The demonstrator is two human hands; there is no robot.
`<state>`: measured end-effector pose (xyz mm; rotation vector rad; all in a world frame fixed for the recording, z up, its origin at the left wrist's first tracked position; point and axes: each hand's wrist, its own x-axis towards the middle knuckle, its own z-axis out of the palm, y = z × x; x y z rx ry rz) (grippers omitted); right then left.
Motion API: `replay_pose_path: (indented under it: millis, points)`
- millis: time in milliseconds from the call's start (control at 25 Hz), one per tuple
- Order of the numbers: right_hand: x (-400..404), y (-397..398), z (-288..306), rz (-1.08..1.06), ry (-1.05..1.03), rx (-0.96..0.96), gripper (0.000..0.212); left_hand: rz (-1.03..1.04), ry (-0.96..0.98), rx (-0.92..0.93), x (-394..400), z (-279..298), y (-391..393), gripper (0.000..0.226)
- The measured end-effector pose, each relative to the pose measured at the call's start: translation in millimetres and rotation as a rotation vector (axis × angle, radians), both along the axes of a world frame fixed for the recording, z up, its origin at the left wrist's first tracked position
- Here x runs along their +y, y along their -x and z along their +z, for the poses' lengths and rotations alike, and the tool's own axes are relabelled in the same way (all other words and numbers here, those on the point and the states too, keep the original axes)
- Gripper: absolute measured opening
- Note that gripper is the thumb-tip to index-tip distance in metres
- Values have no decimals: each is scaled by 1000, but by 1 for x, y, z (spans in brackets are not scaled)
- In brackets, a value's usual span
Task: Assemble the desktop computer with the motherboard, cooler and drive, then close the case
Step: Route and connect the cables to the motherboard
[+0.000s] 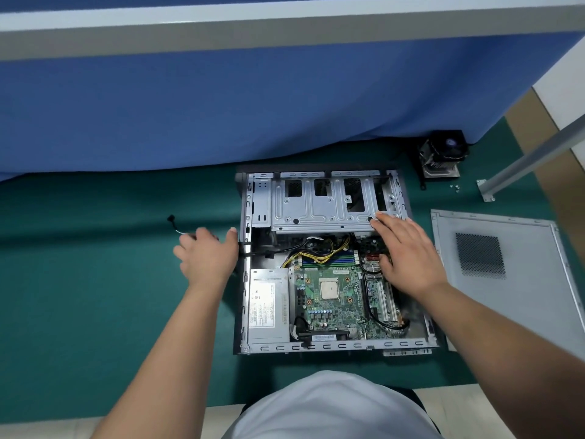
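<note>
Hands open: right hand (pixel 408 251) rests on drive cage (pixel 319 204); left hand (pixel 207 251) touches case (pixel 245 280) wall.

Office, blue partition (pixel 221 106) (cubicle divider), green floor (pixel 95 280)

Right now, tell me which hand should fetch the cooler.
Right. The cooler sits beyond the case's far right corner, and the right hand is nearer; the left hand is at the opposite wall.

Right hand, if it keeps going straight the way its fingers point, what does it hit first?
The right hand points up and left across the drive cage, fingertips already at its near edge. It would likely slide over that metal plate first, though height is unclear.
</note>
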<state>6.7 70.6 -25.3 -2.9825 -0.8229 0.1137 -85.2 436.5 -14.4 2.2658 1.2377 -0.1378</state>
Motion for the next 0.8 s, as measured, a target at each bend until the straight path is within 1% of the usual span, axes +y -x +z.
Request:
replay_pose_path:
  millis: [40, 80, 120, 200, 280, 360, 480, 560, 640, 720, 800]
  points:
    - [0, 0, 1, 0, 2, 0, 78, -26, -34, -59, -2, 1, 0, 41]
    - [0, 0, 1, 0, 1, 0, 78, -61, -17, -112, -2, 1, 2, 39]
    - [1, 0, 1, 1, -3, -2, 78, -80, 33, -153, -2, 2, 4, 40]
    - [0, 0, 2, 3, -13, -5, 77, -77, 94, -171, -3, 1, 12, 42]
    - [0, 0, 2, 5, -11, -7, 77, -65, 81, -190, -5, 0, 21, 45]
    - [1, 0, 3, 6, -7, -4, 77, -59, 64, -248, -12, -2, 29, 45]
    - [0, 0, 3, 5, -4, -7, 76, -58, -25, -306, -21, -6, 40, 41]
    - [1, 0, 3, 6, -3, -8, 76, -46, -95, -234, -23, -8, 46, 44]
    - [0, 0, 2, 7, 1, -11, 77, -49, -103, -111, -26, -10, 49, 57]
    - [1, 0, 2, 8, 3, -14, 77, -9, -26, -25, -26, -9, 46, 67]
    - [1, 0, 2, 10, 1, -19, 77, 56, 101, 49, -22, -8, 36, 74]
